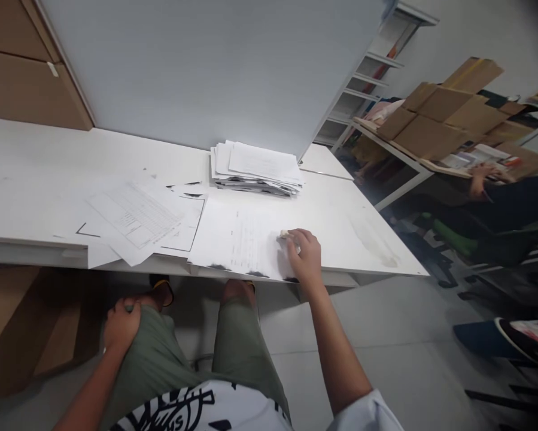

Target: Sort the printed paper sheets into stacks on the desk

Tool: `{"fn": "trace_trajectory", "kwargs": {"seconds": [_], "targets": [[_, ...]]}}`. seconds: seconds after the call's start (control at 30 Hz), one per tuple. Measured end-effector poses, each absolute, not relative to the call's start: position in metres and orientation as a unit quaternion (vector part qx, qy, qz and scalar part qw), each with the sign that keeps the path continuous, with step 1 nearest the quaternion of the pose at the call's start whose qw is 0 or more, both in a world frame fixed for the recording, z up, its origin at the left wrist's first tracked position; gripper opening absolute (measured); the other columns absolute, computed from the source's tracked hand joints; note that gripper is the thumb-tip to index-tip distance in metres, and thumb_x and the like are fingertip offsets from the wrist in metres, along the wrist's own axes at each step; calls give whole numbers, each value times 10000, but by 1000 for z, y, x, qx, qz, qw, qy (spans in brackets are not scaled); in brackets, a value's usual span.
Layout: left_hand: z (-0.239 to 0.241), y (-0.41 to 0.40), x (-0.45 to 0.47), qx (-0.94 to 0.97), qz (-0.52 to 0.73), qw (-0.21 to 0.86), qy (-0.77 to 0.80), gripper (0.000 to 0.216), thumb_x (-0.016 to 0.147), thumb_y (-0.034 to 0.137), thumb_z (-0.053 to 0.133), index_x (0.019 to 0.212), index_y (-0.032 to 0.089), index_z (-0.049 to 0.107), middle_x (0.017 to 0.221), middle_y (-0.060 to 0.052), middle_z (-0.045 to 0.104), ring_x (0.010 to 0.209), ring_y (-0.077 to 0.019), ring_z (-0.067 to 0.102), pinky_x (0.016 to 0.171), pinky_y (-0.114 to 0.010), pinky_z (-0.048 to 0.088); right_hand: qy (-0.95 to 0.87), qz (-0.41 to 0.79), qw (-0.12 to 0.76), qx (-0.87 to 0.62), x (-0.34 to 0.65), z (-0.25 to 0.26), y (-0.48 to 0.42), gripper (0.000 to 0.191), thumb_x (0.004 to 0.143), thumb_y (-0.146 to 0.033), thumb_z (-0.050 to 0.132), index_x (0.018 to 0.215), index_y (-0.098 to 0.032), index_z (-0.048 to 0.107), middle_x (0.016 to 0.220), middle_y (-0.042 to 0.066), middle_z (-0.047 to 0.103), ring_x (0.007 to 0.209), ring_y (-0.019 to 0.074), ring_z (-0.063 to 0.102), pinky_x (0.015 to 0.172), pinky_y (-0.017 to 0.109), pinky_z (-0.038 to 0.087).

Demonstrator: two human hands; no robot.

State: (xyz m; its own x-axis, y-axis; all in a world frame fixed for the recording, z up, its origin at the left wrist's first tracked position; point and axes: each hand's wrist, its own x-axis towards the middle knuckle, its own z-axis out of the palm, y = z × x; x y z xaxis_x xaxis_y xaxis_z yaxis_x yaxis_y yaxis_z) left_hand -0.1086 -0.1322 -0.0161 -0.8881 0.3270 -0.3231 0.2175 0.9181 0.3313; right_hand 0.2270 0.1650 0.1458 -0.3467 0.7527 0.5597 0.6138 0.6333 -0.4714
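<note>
My right hand point(305, 254) rests on a printed sheet of paper point(239, 239) near the front edge of the white desk point(35, 173). Its fingers are curled round a small pale object point(286, 234), perhaps an eraser, pressed on the sheet. My left hand point(121, 325) lies below the desk on my left knee, fingers bent over the green shorts, holding nothing I can see. To the left lie loose printed forms point(136, 221), overlapping and partly hanging over the desk edge. A stack of papers point(256, 167) sits behind the sheet, against the grey partition point(206, 66).
Wooden drawers point(21, 66) stand at the back left. To the right, another table bears cardboard boxes point(439, 114), and another person's hand point(484, 176) rests there. Green chairs point(457, 239) and metal shelving point(376, 66) fill the right side. A brown box point(21, 329) sits under my desk.
</note>
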Motion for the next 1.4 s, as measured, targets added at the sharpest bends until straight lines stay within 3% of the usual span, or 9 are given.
{"fn": "trace_trajectory", "kwargs": {"seconds": [0.1,0.43,0.6,0.77,0.9,0.97,1.07,1.27,1.4], "targets": [[-17,-135,-106,132,146,191,962,697,917,515,343,1457,79,395,1344,-263,511,1211,-409,551,979,-489,437,-828,65,358,-426,228,142,174,259,901,-323,447,948,-192,666,1041,122,661,997,257,577,908,432,460],[-14,-131,-107,128,135,201,962,633,918,453,382,1437,92,419,1369,-249,498,1226,-394,538,992,-494,441,-818,72,404,-404,251,128,186,197,859,-189,419,882,-200,614,967,95,646,934,211,614,847,385,501],[-13,-124,-108,125,115,211,962,627,918,460,374,1424,93,420,1358,-242,498,1218,-405,537,976,-499,446,-834,40,376,-402,255,140,191,185,867,-243,441,845,-216,622,924,91,652,916,233,624,834,407,512],[-13,-111,-102,141,96,212,962,573,910,453,392,1337,86,498,1282,-234,548,1179,-396,558,940,-485,459,-871,-4,300,-388,240,182,215,412,922,-386,438,1267,-199,564,1239,155,611,1203,301,537,1072,528,370],[-12,-97,-93,165,83,195,963,518,911,421,412,1286,86,536,1217,-226,574,1133,-385,580,901,-453,468,-879,45,196,-432,207,192,252,676,959,-556,355,1499,-149,342,1532,199,362,1451,329,276,1165,539,213],[-12,-92,-90,168,79,200,962,497,914,406,422,1289,102,538,1209,-219,581,1122,-377,585,883,-441,470,-892,50,144,-425,196,183,266,748,955,-597,327,1540,-136,262,1598,202,232,1499,354,145,1175,582,142],[-14,-89,-87,171,91,206,959,477,917,382,439,1307,125,536,1219,-210,587,1113,-362,589,881,-435,462,-914,46,101,-391,191,160,277,768,956,-599,310,1566,-148,191,1623,188,163,1507,360,117,1169,617,152],[-22,-68,-75,185,111,223,951,477,925,404,436,1322,163,545,1224,-185,588,1063,-330,607,842,-414,458,-913,36,55,-402,199,120,273,776,956,-601,289,1568,-133,197,1613,188,205,1502,345,163,1177,614,185],[-27,-37,-54,240,107,199,944,448,912,400,443,1225,127,614,1241,-201,569,1083,-341,575,850,-428,446,-911,51,51,-406,193,117,261,710,964,-577,278,1524,-144,327,1575,174,317,1480,326,249,1172,622,195]]}}
